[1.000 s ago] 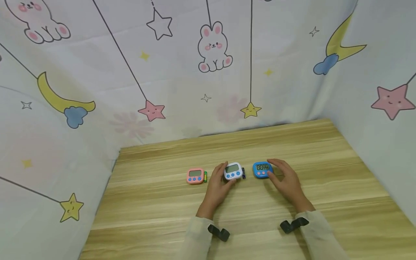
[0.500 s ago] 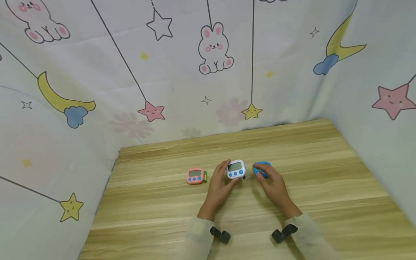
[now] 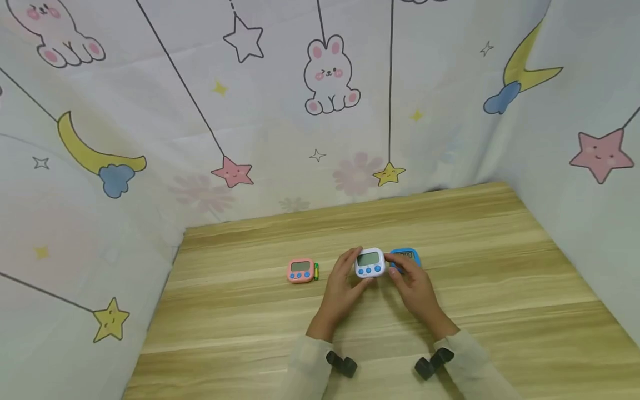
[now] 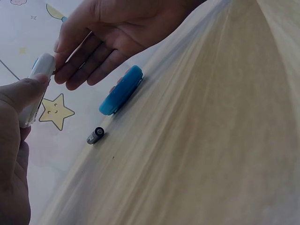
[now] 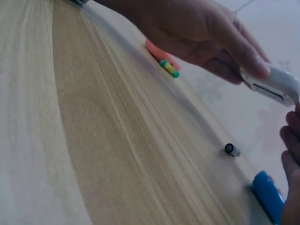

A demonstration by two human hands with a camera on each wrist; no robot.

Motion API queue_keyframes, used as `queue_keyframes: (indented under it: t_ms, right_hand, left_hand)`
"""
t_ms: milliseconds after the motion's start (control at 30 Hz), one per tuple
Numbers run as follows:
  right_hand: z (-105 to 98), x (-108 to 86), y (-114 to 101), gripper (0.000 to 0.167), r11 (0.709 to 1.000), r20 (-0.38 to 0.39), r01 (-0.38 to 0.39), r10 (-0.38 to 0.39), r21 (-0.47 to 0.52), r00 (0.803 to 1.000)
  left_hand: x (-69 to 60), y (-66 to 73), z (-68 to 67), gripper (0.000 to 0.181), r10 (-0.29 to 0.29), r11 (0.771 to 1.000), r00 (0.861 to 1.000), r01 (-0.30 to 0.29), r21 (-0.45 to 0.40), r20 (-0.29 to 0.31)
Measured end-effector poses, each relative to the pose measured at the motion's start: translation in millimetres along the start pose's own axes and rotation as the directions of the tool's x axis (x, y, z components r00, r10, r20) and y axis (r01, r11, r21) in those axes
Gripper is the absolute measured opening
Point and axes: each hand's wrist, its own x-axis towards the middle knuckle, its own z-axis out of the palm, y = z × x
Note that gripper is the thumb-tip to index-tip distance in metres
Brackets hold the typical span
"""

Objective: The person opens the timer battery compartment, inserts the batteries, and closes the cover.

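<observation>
My left hand grips a white digital timer by its left side, raised off the table, with its screen and blue buttons facing up. My right hand reaches to the timer's right edge, fingers loosely bent; its fingertips are at or against that edge, and contact is hard to tell. Behind those fingers lies a blue timer, partly covered. A dark battery lies on the table below the white timer in the left wrist view; the head view hides it.
To the left, a pink timer lies flat beside a green-and-yellow battery. The wood-grain table meets a printed cloth wall at its back and sides.
The left hand has lifted the white timer and carried it slightly right. My right hand has moved left from the blue timer to the white timer's edge.
</observation>
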Motion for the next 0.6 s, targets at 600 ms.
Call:
queue_keyframes:
  t_ms: [600]
  right_hand:
    - [0.0,-0.4,5.0,0.032,0.999,0.008,0.026,-0.027,0.035,1.000]
  left_hand:
    - [-2.3,-7.1,3.9,0.075,0.009,0.997,0.999,-0.012,0.071,0.046]
